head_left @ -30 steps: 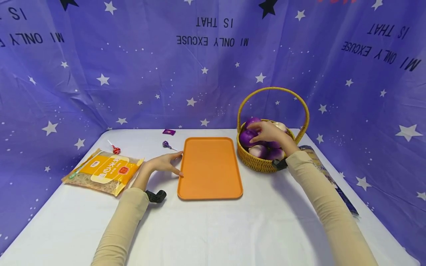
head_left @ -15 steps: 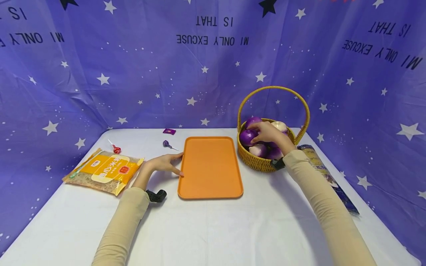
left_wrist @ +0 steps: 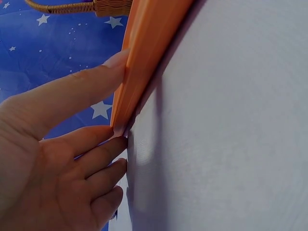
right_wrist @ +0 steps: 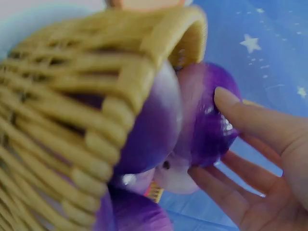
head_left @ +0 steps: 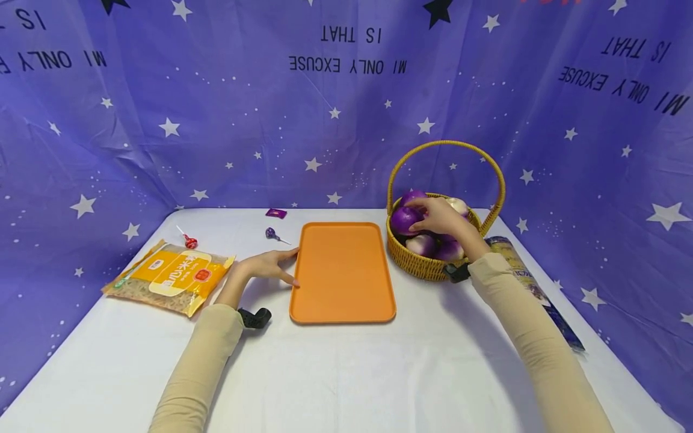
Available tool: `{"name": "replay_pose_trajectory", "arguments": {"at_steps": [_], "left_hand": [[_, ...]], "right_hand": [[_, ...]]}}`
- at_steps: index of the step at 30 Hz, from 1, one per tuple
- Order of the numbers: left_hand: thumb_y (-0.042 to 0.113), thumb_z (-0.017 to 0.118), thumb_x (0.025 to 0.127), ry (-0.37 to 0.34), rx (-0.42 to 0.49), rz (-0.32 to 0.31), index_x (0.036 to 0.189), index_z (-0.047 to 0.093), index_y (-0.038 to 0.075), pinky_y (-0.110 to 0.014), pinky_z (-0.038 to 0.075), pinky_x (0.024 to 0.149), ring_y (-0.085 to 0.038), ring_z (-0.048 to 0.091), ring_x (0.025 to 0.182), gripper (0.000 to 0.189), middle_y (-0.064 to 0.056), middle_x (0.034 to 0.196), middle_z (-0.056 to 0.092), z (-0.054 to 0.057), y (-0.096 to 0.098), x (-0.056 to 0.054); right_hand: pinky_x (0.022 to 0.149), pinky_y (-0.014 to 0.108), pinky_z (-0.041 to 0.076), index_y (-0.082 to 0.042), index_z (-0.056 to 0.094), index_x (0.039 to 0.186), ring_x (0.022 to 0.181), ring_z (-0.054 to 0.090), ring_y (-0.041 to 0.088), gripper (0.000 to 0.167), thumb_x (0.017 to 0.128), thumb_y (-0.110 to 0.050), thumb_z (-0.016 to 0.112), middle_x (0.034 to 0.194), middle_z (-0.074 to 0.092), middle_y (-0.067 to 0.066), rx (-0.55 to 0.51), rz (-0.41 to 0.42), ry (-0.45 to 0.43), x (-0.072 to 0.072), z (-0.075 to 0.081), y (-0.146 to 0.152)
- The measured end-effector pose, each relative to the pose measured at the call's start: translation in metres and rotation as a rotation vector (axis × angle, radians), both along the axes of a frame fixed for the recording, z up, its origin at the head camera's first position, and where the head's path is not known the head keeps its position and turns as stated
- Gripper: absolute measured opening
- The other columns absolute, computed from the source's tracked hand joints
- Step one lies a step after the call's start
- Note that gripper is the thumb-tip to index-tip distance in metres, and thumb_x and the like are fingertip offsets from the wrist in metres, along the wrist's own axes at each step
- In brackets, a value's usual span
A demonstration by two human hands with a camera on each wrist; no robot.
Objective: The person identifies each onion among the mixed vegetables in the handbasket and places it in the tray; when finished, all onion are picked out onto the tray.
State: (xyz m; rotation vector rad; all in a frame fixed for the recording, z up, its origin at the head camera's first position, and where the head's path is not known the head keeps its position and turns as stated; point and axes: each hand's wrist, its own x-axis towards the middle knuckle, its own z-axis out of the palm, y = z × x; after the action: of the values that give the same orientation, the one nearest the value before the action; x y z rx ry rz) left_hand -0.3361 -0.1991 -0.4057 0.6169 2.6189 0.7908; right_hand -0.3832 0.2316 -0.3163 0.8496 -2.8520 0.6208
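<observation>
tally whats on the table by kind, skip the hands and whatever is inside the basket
lollipops: 2
purple wrapped sweet: 1
food packets: 2
orange tray: 1
wicker basket: 1
Total: 7

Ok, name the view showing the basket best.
The head view: it shows nearly the whole wicker basket, with the right hand covering part. The right wrist view shows its woven side close up; the left wrist view, a cropped piece.
</observation>
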Motion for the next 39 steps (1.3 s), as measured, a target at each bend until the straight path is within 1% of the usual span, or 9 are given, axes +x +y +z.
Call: {"name": "replay_pose_trajectory", "arguments": {"at_steps": [9, 13, 19, 22, 24, 26, 31, 35, 39], "left_hand": [[0.038, 0.080, 0.076, -0.005, 0.004, 0.006, 0.152, 0.024, 0.004, -0.056, 0.015, 0.114, -0.041, 0.020, 0.141, 0.101, -0.022, 0.154, 0.025, 0.001, 0.000, 0.001], [0.039, 0.080, 0.076, -0.002, 0.003, 0.010, 0.152, 0.025, 0.005, -0.056, 0.015, 0.114, -0.041, 0.021, 0.141, 0.101, -0.022, 0.154, 0.026, 0.000, 0.000, 0.001], [0.040, 0.080, 0.076, -0.006, -0.006, 0.015, 0.152, 0.024, 0.006, -0.057, 0.015, 0.114, -0.041, 0.021, 0.141, 0.101, -0.022, 0.154, 0.026, -0.001, 0.000, 0.001], [0.039, 0.080, 0.076, -0.006, -0.007, 0.017, 0.153, 0.024, 0.006, -0.057, 0.015, 0.114, -0.042, 0.021, 0.141, 0.101, -0.022, 0.154, 0.026, 0.000, 0.001, 0.001], [0.039, 0.080, 0.076, -0.003, -0.005, 0.016, 0.152, 0.024, 0.006, -0.057, 0.015, 0.114, -0.042, 0.021, 0.141, 0.100, -0.023, 0.154, 0.026, 0.000, 0.001, 0.001], [0.038, 0.080, 0.076, -0.001, -0.003, 0.015, 0.152, 0.024, 0.005, -0.057, 0.015, 0.114, -0.042, 0.021, 0.141, 0.100, -0.023, 0.154, 0.026, 0.000, 0.001, 0.002], [0.038, 0.080, 0.076, 0.001, 0.003, 0.010, 0.152, 0.024, 0.005, -0.057, 0.015, 0.114, -0.042, 0.021, 0.141, 0.100, -0.022, 0.154, 0.026, 0.001, 0.001, 0.002], [0.037, 0.080, 0.076, 0.000, 0.010, 0.010, 0.152, 0.024, 0.005, -0.057, 0.015, 0.114, -0.042, 0.021, 0.141, 0.100, -0.022, 0.154, 0.026, 0.000, 0.001, 0.001], [0.037, 0.080, 0.076, -0.007, 0.015, 0.015, 0.152, 0.024, 0.005, -0.058, 0.015, 0.114, -0.043, 0.021, 0.141, 0.100, -0.022, 0.154, 0.026, -0.001, 0.001, 0.001]], "right_hand": [[0.093, 0.052, 0.047, -0.004, 0.057, 0.132, 0.108, 0.059, 0.039, 0.061, 0.078, -0.015, 0.082, 0.123, 0.061, 0.024, -0.160, -0.061, 0.081, 0.028, 0.005, -0.011], [0.089, 0.051, 0.051, -0.002, 0.057, 0.131, 0.103, 0.063, 0.039, 0.060, 0.077, -0.012, 0.082, 0.123, 0.060, 0.024, -0.249, -0.021, 0.097, 0.039, 0.007, -0.024], [0.089, 0.045, 0.053, -0.003, 0.058, 0.131, 0.107, 0.063, 0.035, 0.059, 0.078, -0.011, 0.081, 0.126, 0.060, 0.020, -0.298, 0.047, 0.080, 0.050, 0.007, -0.049], [0.085, 0.042, 0.055, -0.006, 0.058, 0.132, 0.100, 0.065, 0.030, 0.058, 0.078, -0.012, 0.081, 0.123, 0.062, 0.017, -0.303, 0.060, 0.071, 0.052, 0.003, -0.063], [0.078, 0.040, 0.056, -0.008, 0.059, 0.132, 0.089, 0.064, 0.028, 0.058, 0.079, -0.014, 0.081, 0.120, 0.063, 0.014, -0.286, 0.063, 0.072, 0.051, 0.000, -0.072], [0.078, 0.038, 0.056, -0.009, 0.059, 0.131, 0.089, 0.063, 0.026, 0.058, 0.078, -0.015, 0.082, 0.120, 0.064, 0.012, -0.274, 0.073, 0.071, 0.048, -0.005, -0.082], [0.093, 0.041, 0.052, -0.007, 0.062, 0.129, 0.112, 0.060, 0.027, 0.057, 0.077, -0.014, 0.082, 0.125, 0.063, 0.012, -0.261, 0.126, 0.069, 0.032, -0.022, -0.103], [0.092, 0.042, 0.052, -0.006, 0.062, 0.127, 0.110, 0.061, 0.029, 0.056, 0.076, -0.014, 0.083, 0.123, 0.064, 0.013, -0.251, 0.158, 0.044, 0.017, -0.036, -0.120], [0.094, 0.039, 0.050, -0.006, 0.062, 0.127, 0.110, 0.061, 0.028, 0.056, 0.076, -0.017, 0.083, 0.122, 0.065, 0.012, -0.212, 0.135, -0.006, 0.003, -0.046, -0.138]]}}
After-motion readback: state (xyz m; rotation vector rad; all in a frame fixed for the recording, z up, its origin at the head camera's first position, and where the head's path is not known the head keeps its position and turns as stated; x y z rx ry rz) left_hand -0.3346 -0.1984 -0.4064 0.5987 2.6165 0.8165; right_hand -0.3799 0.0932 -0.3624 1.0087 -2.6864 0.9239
